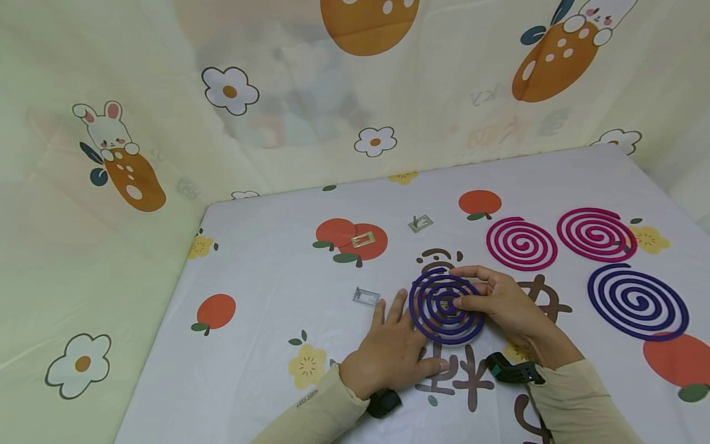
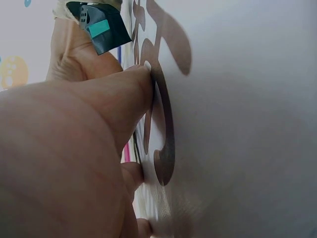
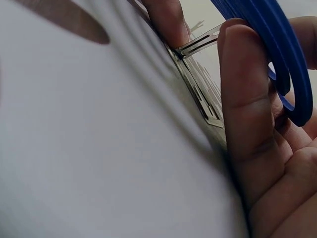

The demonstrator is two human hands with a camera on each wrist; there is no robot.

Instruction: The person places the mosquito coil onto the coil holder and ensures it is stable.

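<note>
My right hand pinches a dark blue mosquito coil between thumb and fingers, just above the table. Under the coil lies a small metal coil stand, its thin prong raised in the right wrist view. My left hand rests palm down with fingers spread. A fingertip presses by the base of the stand's prong. Whether the prong passes into the coil's centre cannot be told. The left wrist view shows mostly the left hand's thumb side, with the coil and stand hidden.
To the right lie two pink coils and another blue coil. Beyond the left hand are a silver stand, a gold-toned stand and a third stand. A printed cloth covers the table; a curtain hangs behind.
</note>
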